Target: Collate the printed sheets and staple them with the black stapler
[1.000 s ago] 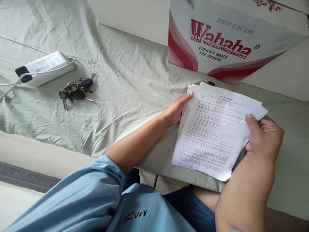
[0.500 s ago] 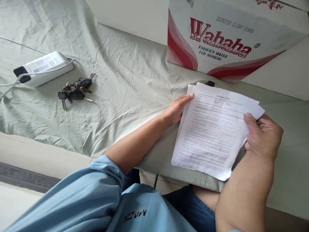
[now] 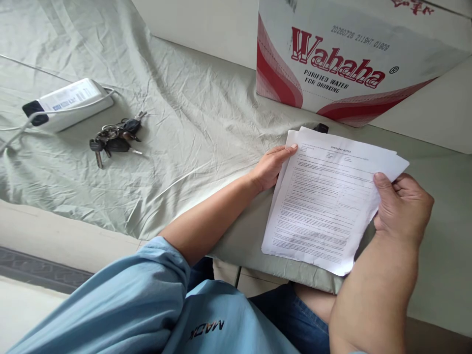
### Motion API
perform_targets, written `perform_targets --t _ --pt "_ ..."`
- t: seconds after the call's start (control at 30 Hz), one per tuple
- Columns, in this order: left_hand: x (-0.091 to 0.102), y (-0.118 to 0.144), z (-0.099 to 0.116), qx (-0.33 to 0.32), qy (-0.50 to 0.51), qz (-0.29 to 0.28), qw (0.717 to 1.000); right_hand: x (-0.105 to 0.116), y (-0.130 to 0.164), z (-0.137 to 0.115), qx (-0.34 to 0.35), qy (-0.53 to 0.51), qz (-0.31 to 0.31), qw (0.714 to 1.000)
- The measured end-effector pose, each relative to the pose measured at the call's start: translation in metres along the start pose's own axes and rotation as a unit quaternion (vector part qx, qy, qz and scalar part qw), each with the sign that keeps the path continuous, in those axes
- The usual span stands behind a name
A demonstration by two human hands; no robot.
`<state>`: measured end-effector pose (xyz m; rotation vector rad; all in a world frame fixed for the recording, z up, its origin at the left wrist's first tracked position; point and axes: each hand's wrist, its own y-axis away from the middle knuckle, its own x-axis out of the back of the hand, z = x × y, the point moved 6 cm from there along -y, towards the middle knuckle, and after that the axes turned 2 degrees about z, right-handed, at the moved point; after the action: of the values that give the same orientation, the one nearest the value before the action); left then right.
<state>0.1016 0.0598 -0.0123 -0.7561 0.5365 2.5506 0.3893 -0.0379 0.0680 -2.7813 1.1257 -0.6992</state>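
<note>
A loose stack of printed white paper sheets (image 3: 324, 201) lies tilted over the near edge of a table draped in pale green cloth (image 3: 191, 123). My right hand (image 3: 401, 206) grips the stack's right edge, thumb on top of the top sheet. My left hand (image 3: 273, 164) rests flat against the stack's left edge, its fingers reaching to the upper left corner. The sheets are fanned slightly at the top, so the edges of two or three show.
A Wahaha water carton (image 3: 342, 54) stands just behind the papers. A bunch of keys (image 3: 114, 137) and a white power strip with cable (image 3: 66, 101) lie at the left. A small black object (image 3: 321, 128) peeks out behind the papers. My knees are under the table edge.
The stack has shifted very slightly under my hands. Both hands stay where they were.
</note>
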Motion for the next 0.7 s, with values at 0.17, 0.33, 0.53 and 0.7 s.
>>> perform_targets --t 0.17,0.33,0.53,0.7 --pt "0.0 0.001 0.0 0.002 0.004 0.01 1.0 0.012 -0.008 0.001 0.01 -0.036 0.097 0.995" --pt "-0.003 0.002 0.002 -0.005 0.004 0.006 1.0 0.011 -0.008 -0.004 0.044 -0.043 0.104 0.993" --pt "-0.007 0.006 0.005 -0.003 0.007 -0.001 1.0 -0.002 -0.002 -0.013 0.059 -0.057 0.077 0.994" --pt "-0.008 0.006 0.005 -0.003 0.004 -0.007 1.0 -0.005 0.001 -0.016 0.053 -0.053 0.079 0.994"
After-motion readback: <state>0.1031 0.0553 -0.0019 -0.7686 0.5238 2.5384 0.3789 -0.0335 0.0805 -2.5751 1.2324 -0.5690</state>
